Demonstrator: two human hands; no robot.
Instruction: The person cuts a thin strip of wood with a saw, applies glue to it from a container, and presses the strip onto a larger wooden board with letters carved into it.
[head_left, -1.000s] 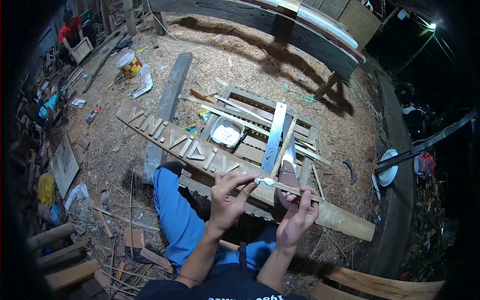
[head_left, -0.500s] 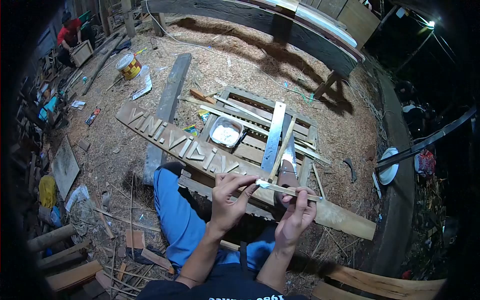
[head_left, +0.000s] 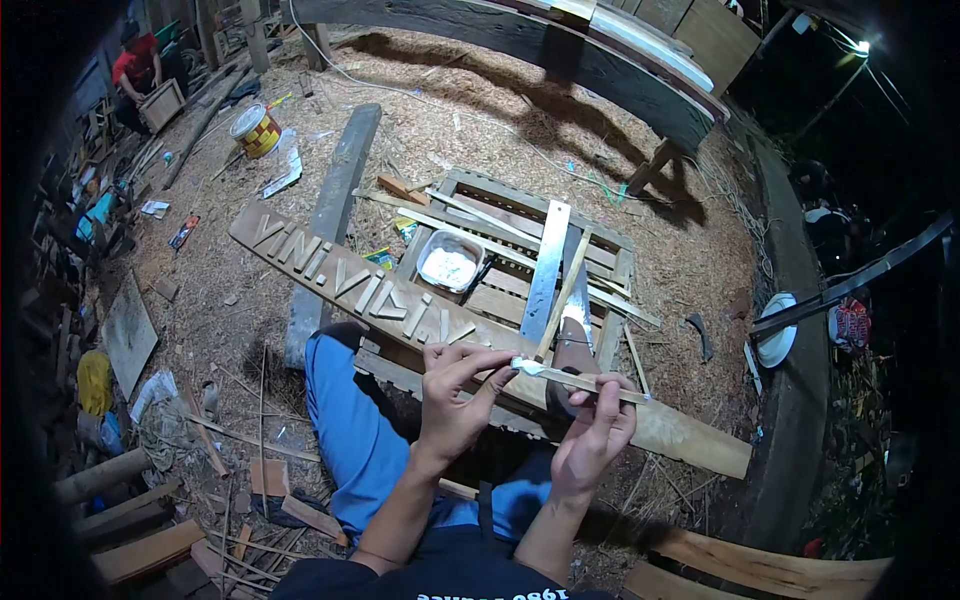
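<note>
My right hand (head_left: 592,435) pinches a thin wooden stick (head_left: 590,384), which slants across toward my left hand. White paste (head_left: 530,368) coats the stick's left end. At that end my left hand (head_left: 455,400) is closed in a pinch, thumb and forefinger at a small, paste-smeared spot; what it grips there is too small to make out. Beneath both hands lies a long wooden board (head_left: 690,440) with raised wooden letters (head_left: 365,295) along its left part. Behind it, a square plastic tub (head_left: 425,262) holds more white paste.
A slatted wooden pallet (head_left: 625,262) supports a metal ruler (head_left: 545,270), a handsaw (head_left: 577,325) and wood strips. A grey beam (head_left: 345,180) runs beneath the board's left part. Beyond stand a paint bucket (head_left: 256,132) and a heavy bench (head_left: 500,45). A person in red (head_left: 137,68) handles a wooden box.
The stick and my right hand have shifted very slightly right and down. My left hand stays almost in place, and the whole view has moved a little.
</note>
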